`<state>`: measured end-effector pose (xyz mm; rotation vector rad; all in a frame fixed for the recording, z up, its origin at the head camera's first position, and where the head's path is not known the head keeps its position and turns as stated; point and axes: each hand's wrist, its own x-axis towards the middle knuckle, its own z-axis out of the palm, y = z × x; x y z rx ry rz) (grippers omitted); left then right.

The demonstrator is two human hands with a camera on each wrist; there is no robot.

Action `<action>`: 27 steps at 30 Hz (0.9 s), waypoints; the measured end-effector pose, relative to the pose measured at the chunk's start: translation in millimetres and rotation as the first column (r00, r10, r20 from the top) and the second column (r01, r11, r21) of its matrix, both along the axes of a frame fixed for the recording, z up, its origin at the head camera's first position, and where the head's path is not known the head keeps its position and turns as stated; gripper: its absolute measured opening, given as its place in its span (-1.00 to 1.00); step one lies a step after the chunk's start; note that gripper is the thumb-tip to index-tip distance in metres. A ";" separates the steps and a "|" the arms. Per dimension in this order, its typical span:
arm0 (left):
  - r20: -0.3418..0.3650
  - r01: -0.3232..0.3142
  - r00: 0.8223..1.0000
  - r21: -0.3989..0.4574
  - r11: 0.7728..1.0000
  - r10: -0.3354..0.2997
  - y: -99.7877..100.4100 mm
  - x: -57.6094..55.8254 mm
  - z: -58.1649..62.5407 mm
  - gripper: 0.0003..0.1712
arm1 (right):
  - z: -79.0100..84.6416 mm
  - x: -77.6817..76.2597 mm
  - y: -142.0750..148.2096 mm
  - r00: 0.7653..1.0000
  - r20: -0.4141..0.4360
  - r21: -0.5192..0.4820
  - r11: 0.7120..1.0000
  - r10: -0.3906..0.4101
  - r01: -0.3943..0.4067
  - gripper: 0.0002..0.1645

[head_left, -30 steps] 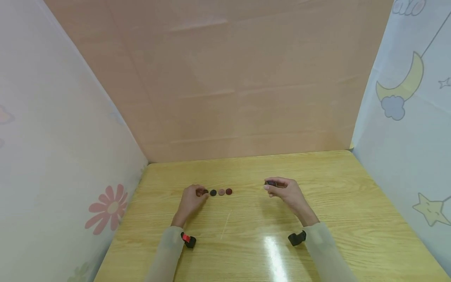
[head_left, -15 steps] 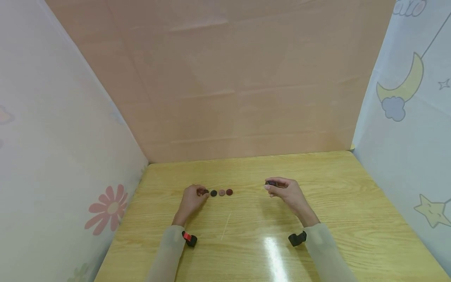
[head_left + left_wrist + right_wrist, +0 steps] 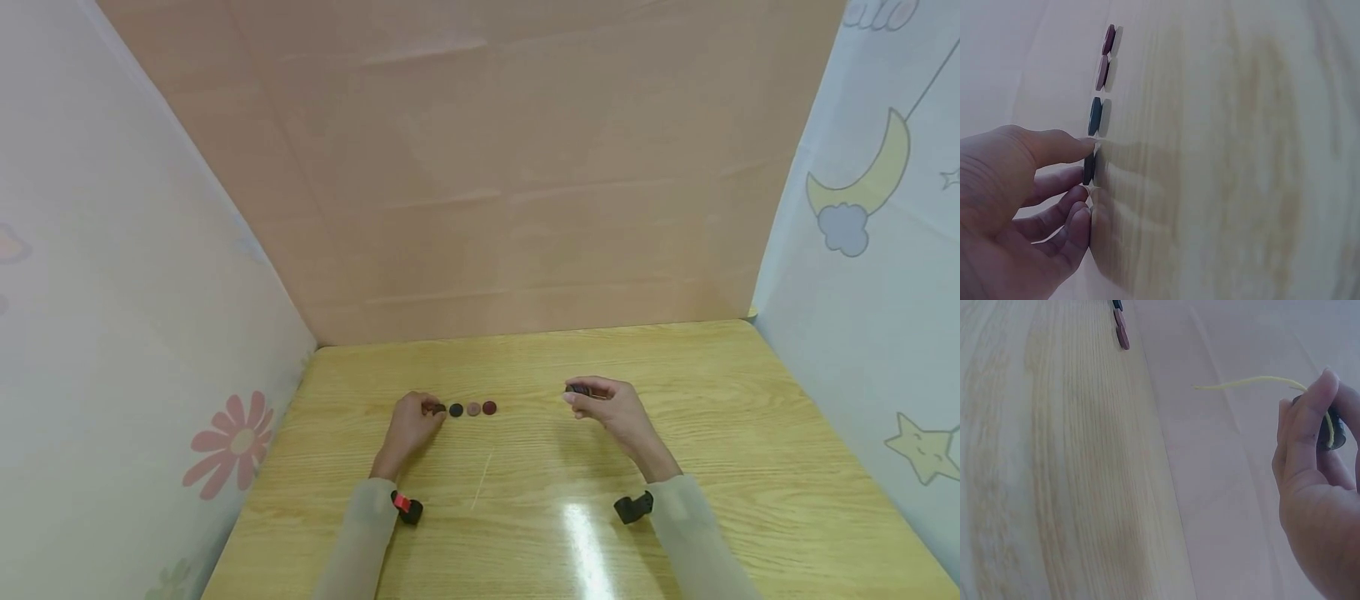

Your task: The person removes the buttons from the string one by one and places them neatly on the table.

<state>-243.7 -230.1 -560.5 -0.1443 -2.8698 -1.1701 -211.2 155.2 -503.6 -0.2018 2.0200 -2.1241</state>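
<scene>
On the table (image 3: 517, 483), small round discs lie in a row running left to right. Its right end is a dark red disc (image 3: 490, 408), then come a dull pink disc (image 3: 473, 409) and a black disc (image 3: 456, 410). At the left end my left hand (image 3: 407, 423) pinches a dark disc (image 3: 1089, 167) between thumb and fingers, close against the wood. Over the table to the right, my right hand (image 3: 617, 410) holds a stack of dark discs (image 3: 577, 389) between thumb and fingers. A thin yellow cord (image 3: 1260, 378) trails from that stack in the right wrist view.
A plain tan sheet (image 3: 517, 167) rises behind the table's far edge. Pale printed walls stand at both sides, with a pink flower (image 3: 238, 442) on the left and a yellow moon (image 3: 873, 179) on the right.
</scene>
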 end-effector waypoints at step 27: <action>-0.011 0.002 1.000 0.020 1.000 -0.001 -0.4 6.7 1.7 -0.79 | -0.9 0.3 -1.8 0.999 0.042 -0.013 1.000 -0.008 0.008 -0.45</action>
